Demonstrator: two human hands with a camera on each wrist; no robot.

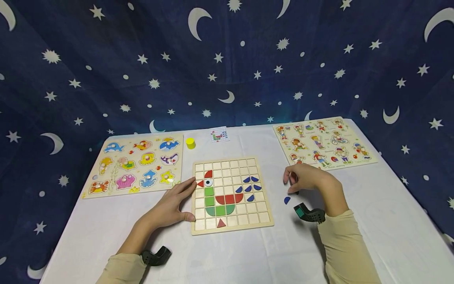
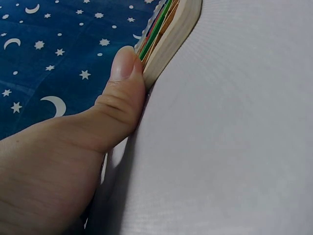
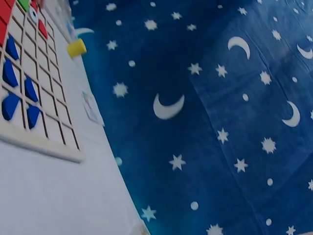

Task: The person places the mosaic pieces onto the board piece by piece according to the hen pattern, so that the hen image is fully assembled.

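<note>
A wooden grid board (image 1: 267, 221) lies mid-table, with red, green and blue pieces forming a bird. The eye tile (image 1: 208, 182) sits at its head, and several blue half-round pieces (image 1: 257, 187) lie at the right. A red triangle (image 1: 221, 223) is in the bottom row. My left hand (image 1: 170, 207) rests against the board's left edge, fingers extended; the left wrist view shows the thumb (image 2: 122, 93) touching the rim. To the board's right, my right hand (image 1: 306, 177) hovers with loosely bent fingers, no held piece visible. Just below its fingertips lies a loose blue half-round piece (image 1: 287, 200).
A sea-animal puzzle board (image 1: 133, 165) lies at the left, and a puzzle board with figures (image 1: 324, 142) at the back right. Behind the grid board are a yellow cylinder (image 1: 190, 143) and a small picture card (image 1: 219, 134). A starry cloth (image 1: 248, 79) hangs behind.
</note>
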